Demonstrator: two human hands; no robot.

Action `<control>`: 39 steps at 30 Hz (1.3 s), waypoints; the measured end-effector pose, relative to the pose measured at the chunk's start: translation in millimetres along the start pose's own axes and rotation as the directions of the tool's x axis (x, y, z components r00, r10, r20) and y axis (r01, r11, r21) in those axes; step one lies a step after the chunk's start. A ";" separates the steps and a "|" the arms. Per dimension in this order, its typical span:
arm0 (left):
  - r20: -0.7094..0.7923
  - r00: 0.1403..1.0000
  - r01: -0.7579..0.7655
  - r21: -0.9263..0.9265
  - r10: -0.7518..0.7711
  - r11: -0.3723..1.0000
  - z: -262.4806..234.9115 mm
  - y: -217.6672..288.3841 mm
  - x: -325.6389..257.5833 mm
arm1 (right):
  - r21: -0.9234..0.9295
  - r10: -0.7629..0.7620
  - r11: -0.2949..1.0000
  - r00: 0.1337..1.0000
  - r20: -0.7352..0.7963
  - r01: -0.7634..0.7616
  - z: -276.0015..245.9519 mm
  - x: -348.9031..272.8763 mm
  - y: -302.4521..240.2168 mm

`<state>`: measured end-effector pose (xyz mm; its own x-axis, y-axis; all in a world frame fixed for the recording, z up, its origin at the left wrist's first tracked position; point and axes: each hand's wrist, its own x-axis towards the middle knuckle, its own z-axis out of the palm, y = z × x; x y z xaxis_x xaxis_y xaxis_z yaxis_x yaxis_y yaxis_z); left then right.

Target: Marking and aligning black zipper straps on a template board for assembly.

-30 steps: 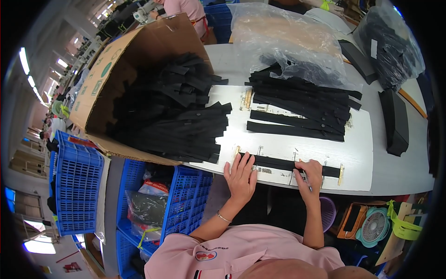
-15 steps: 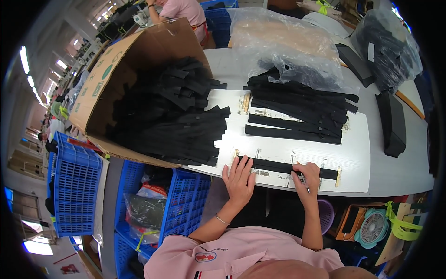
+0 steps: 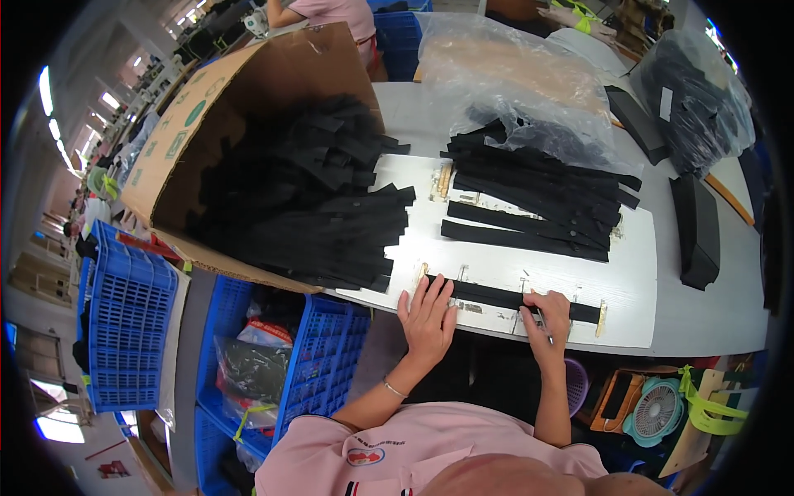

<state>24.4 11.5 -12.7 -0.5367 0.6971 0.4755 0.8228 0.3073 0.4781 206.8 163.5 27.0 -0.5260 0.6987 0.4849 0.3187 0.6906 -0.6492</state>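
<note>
A single black fabric strip (image 3: 488,293) lies flat along the front of the white board (image 3: 633,273), between two yellowish end blocks. My left hand (image 3: 428,321) rests on the strip's left end, fingers stretched out and palm down. Toward the strip's right half, my right hand (image 3: 549,321) is closed around a thin pen-like tool (image 3: 550,337); only a bit of it shows below the fingers. Its fingertips are at the strip. Farther back on the board is a pile of black fabric strips (image 3: 546,186), with two strips lying separately at its near side.
At left a cardboard box (image 3: 186,116) lies on its side, more black strips spilling from it. Behind the pile are clear plastic bags (image 3: 513,66). Dark folded pieces (image 3: 695,231) lie at right. Blue baskets (image 3: 322,355) and a small fan (image 3: 656,409) are below the table edge.
The view has shifted slightly. Both hands keep about the same place on the strip, and the strip has not visibly moved.
</note>
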 end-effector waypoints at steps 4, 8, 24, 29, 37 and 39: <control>-0.002 1.000 -0.001 0.009 0.001 1.000 0.7 0.2 0.0 | 0.000 0.001 1.000 1.000 -0.003 -0.001 0.6 -1.1 1.2; -0.001 1.000 -0.003 0.016 0.003 1.000 0.8 0.0 -0.9 | -0.001 0.009 1.000 1.000 -0.003 -0.009 1.1 -1.7 1.8; 0.005 1.000 -0.002 0.013 0.002 1.000 -1.3 1.3 -0.5 | -0.003 -0.008 1.000 1.000 -0.004 0.008 -0.3 -0.7 0.0; 0.025 1.000 0.002 0.004 -0.002 1.000 -2.6 -0.1 -0.8 | 0.004 0.008 1.000 1.000 0.000 -0.008 0.5 -0.4 -1.0; 0.005 1.000 0.017 -0.286 -0.017 0.958 -21.9 20.4 12.6 | -0.004 -0.002 1.000 1.000 -0.001 0.002 -0.4 0.1 1.9; 0.018 0.995 -0.078 -0.436 0.096 0.896 -21.9 37.1 24.7 | -0.002 -0.010 1.000 1.000 0.000 0.010 -0.7 0.5 0.4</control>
<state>37.5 25.9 32.9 -0.4521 0.7347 0.5058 0.6979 -0.0617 0.7135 207.2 164.3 27.4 -0.5294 0.6917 0.4912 0.3151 0.6979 -0.6431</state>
